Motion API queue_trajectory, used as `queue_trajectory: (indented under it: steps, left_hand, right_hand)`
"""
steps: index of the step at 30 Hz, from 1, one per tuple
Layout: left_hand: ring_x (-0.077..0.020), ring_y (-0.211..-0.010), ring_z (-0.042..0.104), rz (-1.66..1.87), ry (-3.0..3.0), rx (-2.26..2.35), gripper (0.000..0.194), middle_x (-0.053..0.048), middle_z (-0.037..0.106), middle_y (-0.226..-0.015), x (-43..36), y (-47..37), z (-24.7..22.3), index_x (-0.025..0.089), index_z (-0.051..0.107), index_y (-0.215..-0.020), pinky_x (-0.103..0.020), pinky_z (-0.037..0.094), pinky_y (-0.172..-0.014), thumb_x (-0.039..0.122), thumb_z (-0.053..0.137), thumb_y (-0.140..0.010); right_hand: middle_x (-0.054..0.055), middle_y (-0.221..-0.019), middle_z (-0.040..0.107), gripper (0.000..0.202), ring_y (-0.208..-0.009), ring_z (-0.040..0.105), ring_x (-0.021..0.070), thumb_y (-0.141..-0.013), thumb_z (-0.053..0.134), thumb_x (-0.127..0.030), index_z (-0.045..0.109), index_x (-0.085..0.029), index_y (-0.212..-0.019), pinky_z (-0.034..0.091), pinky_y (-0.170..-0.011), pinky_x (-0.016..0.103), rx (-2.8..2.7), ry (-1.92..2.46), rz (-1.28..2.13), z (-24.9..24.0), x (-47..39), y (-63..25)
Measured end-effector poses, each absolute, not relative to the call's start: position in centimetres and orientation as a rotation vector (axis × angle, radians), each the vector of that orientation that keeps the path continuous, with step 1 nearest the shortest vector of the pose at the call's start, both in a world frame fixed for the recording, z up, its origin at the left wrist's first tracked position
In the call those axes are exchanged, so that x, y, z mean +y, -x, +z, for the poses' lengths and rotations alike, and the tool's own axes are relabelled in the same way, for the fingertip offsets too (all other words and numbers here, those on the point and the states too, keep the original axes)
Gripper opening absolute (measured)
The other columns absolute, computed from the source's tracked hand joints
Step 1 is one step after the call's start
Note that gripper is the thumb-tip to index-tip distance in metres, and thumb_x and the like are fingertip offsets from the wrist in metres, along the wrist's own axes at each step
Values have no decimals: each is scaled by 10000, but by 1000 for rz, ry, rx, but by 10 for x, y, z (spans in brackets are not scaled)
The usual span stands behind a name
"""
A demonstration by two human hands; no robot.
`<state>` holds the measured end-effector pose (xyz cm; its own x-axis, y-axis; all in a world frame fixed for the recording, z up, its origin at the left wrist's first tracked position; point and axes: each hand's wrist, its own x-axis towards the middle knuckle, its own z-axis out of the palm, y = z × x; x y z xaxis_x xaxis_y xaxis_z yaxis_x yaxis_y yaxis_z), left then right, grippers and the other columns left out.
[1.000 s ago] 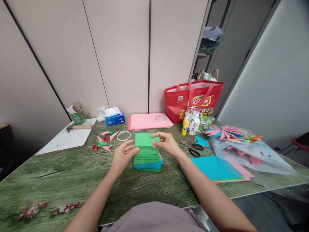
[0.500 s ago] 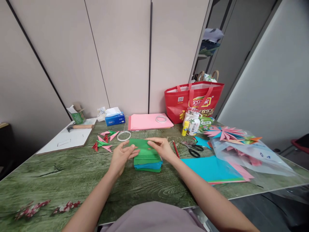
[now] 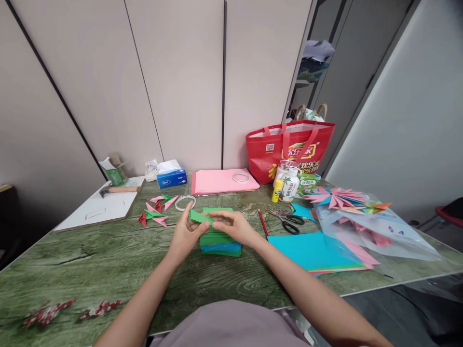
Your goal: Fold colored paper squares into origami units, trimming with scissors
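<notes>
Both hands — left (image 3: 186, 233), right (image 3: 233, 225) — pinch green paper (image 3: 199, 217) between fingertips.

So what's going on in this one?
A person is handling a small piece of green paper, which looks folded, with the left hand and right hand both on it. They are just above a stack of green and blue slips on the table. Folded paper pieces lie off to the left, while scissors and larger blue sheets lie to the right, untouched.
</notes>
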<state>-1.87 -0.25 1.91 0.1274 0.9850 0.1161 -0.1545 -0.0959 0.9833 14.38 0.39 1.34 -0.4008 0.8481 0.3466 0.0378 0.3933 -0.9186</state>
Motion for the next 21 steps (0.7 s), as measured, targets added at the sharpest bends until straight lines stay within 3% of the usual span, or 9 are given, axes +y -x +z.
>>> queue_trajectory:
  steps: [4,8,11,15,21]
  left_hand:
    - [-182,-745,608,1237,-1280,966,904,-39,642,-887,-4,18,20,188,169,-1346,-333,526,-670,276,682,-607]
    - [-112,-562,567,1240,-1333,1038,825,23,624,-706,-8,20,25,173,239,-1335,-229,489,-571,197,636,-612]
    - [-90,-555,550,1204,-1320,990,724,12,635,-759,-9,23,27,191,327,-1298,-174,434,-510,140,585,-623]
    - [-136,-650,582,1095,-1257,858,556,-40,658,-824,-8,24,23,147,483,-1180,-210,442,-559,180,602,-638]
    - [-191,-770,602,1181,-1216,902,483,-74,668,-911,-4,26,20,138,573,-1049,-272,463,-665,261,687,-596]
  right_hand:
    - [31,-1069,612,357,-979,556,191,-752,532,-366,571,-198,-1065,440,-857,344,-1700,782,1149,12,7,-146]
    - [37,-1000,615,345,-879,566,189,-781,465,-419,588,-191,-1008,496,-661,291,-1632,916,1074,8,14,-149]
    - [40,-882,616,340,-779,560,179,-786,436,-446,589,-181,-934,470,-554,256,-1508,977,991,3,20,-152]
    - [-9,-617,569,283,-543,515,122,-741,517,-399,540,-182,-921,402,-481,216,-1401,988,1016,-2,24,-154]
    - [8,-770,613,336,-603,549,109,-619,654,-315,542,-171,-901,417,-536,212,-1353,871,1255,-1,19,-149]
